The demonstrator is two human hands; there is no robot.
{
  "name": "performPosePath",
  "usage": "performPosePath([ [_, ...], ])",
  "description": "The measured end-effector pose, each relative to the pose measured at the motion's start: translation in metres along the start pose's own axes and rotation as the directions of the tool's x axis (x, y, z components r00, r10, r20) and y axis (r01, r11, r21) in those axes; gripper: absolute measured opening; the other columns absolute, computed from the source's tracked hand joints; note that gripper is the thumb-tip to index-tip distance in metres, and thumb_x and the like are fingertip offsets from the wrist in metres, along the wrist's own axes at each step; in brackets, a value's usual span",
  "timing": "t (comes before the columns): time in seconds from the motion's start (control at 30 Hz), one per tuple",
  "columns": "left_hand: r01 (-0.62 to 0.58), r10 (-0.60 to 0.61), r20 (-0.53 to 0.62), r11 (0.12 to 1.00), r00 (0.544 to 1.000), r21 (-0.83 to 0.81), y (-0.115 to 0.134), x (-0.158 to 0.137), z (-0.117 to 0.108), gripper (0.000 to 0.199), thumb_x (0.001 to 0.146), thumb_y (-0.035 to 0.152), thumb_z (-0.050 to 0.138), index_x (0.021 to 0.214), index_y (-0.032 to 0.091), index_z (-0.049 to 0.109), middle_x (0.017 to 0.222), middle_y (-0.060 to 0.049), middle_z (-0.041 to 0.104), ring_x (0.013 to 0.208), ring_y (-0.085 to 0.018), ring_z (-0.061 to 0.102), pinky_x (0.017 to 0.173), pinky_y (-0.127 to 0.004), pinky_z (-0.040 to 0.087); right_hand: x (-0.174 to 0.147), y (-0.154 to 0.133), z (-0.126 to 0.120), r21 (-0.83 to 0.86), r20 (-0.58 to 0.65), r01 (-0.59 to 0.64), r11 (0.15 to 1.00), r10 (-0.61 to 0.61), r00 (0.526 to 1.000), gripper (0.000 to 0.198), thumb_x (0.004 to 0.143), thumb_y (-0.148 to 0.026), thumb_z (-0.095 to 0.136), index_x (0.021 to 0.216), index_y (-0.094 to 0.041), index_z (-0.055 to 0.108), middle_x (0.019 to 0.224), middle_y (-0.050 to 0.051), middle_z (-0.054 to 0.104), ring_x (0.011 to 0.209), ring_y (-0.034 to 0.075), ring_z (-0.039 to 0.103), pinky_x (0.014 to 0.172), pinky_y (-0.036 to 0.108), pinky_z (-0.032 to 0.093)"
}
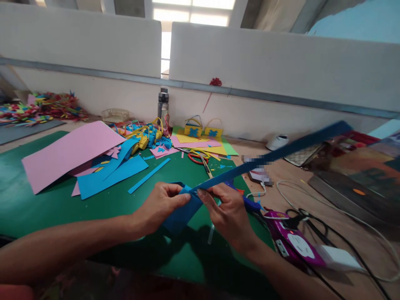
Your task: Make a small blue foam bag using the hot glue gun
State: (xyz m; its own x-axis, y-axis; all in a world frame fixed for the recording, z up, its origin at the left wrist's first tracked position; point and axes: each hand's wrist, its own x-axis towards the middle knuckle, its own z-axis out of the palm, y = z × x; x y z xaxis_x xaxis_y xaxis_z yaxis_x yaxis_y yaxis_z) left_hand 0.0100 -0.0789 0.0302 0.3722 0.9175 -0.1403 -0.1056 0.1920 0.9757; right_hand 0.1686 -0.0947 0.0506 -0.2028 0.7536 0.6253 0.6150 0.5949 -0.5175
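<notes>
The held strip (275,155) looks matt and smooth. The mat (112,210) has a faint sheen; the scissors (205,162) are partly metal.

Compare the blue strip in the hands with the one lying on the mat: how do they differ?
The held strip slants up in the air; the lying strip rests on the green mat. The held strip looks darker, the lying strip brighter. The right hand pinches the held strip near its lower end, while no hand touches the lying strip. Both are narrow and blue.
</notes>
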Motion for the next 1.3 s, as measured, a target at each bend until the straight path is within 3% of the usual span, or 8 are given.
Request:
performPosePath([
  [0.13, -0.007, 0.006, -0.021, 1.0, 1.0, -0.024, 0.002, -0.001, 0.003, 0.025, 0.065, 0.037, 0.064, 0.065, 0.012, 0.059, 0.054, 0.004, 0.05, 0.043, -0.005, 0.039, 0.044, -0.018, 0.032, -0.002, -0.001, 0.0, -0.001, 0.0, 0.026, 1.0, -0.026, 1.0, 0.021, 0.085, -0.023, 0.053, 0.065, -0.019, 0.06, 0.067, 0.0, 0.061, 0.064, 0.014, 0.056, 0.06, 0.026, 0.043],
  [0.27, -0.055, 0.054, -0.051, 0.998, 0.997, -0.028, 0.002, -0.001, 0.005, 0.024, 0.065, 0.035, 0.063, 0.062, 0.012, 0.057, 0.052, 0.005, 0.046, 0.043, -0.004, 0.035, 0.042, -0.017, 0.029, -0.001, -0.004, 0.0, 0.02, -0.027, 0.129, 0.991, -0.129, 0.991, 0.014, 0.084, -0.019, 0.053, 0.076, -0.02, 0.064, 0.07, 0.0, 0.058, 0.066, 0.014, 0.056, 0.06, 0.025, 0.045],
  [0.43, -0.071, 0.068, -0.055, 0.996, 0.996, -0.053, 0.002, -0.002, 0.005, 0.026, 0.065, 0.037, 0.065, 0.062, 0.012, 0.058, 0.049, 0.005, 0.045, 0.041, -0.004, 0.034, 0.041, -0.018, 0.027, -0.005, 0.001, 0.002, -0.087, -0.032, 0.258, 0.962, -0.262, 0.965, 0.014, 0.082, -0.013, 0.054, 0.087, -0.02, 0.065, 0.073, 0.002, 0.056, 0.066, 0.013, 0.055, 0.058, 0.025, 0.046],
  [0.53, -0.054, 0.049, -0.044, 0.991, 0.998, -0.122, 0.001, -0.001, 0.004, 0.03, 0.064, 0.041, 0.067, 0.063, 0.012, 0.061, 0.051, 0.004, 0.05, 0.042, -0.006, 0.038, 0.043, -0.019, 0.031, -0.007, 0.008, 0.004, -0.2, -0.047, 0.358, 0.912, -0.374, 0.926, 0.022, 0.081, -0.01, 0.052, 0.096, -0.018, 0.064, 0.079, 0.005, 0.056, 0.071, 0.015, 0.057, 0.06, 0.027, 0.048],
  [0.7, -0.045, 0.05, 0.015, 0.964, 0.999, -0.262, -0.003, 0.001, 0.004, 0.03, 0.064, 0.042, 0.07, 0.065, 0.013, 0.063, 0.056, 0.002, 0.056, 0.047, -0.007, 0.045, 0.047, -0.02, 0.036, -0.005, 0.009, 0.004, -0.364, -0.025, 0.52, 0.773, -0.567, 0.824, 0.022, 0.08, -0.006, 0.05, 0.097, -0.013, 0.062, 0.08, 0.009, 0.057, 0.078, 0.019, 0.057, 0.067, 0.032, 0.052],
  [0.97, -0.041, 0.06, 0.044, 0.936, 0.997, -0.349, -0.005, 0.002, 0.002, 0.022, 0.067, 0.032, 0.07, 0.067, 0.011, 0.062, 0.052, 0.003, 0.051, 0.043, -0.005, 0.041, 0.046, -0.018, 0.035, -0.006, 0.014, 0.002, -0.444, 0.061, 0.584, 0.68, -0.627, 0.776, 0.024, 0.077, -0.006, 0.05, 0.098, -0.011, 0.06, 0.082, 0.012, 0.059, 0.085, 0.022, 0.056, 0.072, 0.039, 0.053],
  [1.3, -0.022, 0.046, 0.036, 0.868, 0.998, -0.495, -0.003, 0.003, 0.004, 0.022, 0.059, 0.024, 0.075, 0.075, 0.013, 0.064, 0.064, -0.001, 0.064, 0.052, -0.01, 0.057, 0.056, -0.023, 0.047, -0.007, 0.016, 0.005, -0.522, 0.107, 0.591, 0.615, -0.64, 0.761, 0.022, 0.08, -0.005, 0.049, 0.095, -0.012, 0.063, 0.083, 0.013, 0.062, 0.089, 0.023, 0.058, 0.072, 0.039, 0.052],
])
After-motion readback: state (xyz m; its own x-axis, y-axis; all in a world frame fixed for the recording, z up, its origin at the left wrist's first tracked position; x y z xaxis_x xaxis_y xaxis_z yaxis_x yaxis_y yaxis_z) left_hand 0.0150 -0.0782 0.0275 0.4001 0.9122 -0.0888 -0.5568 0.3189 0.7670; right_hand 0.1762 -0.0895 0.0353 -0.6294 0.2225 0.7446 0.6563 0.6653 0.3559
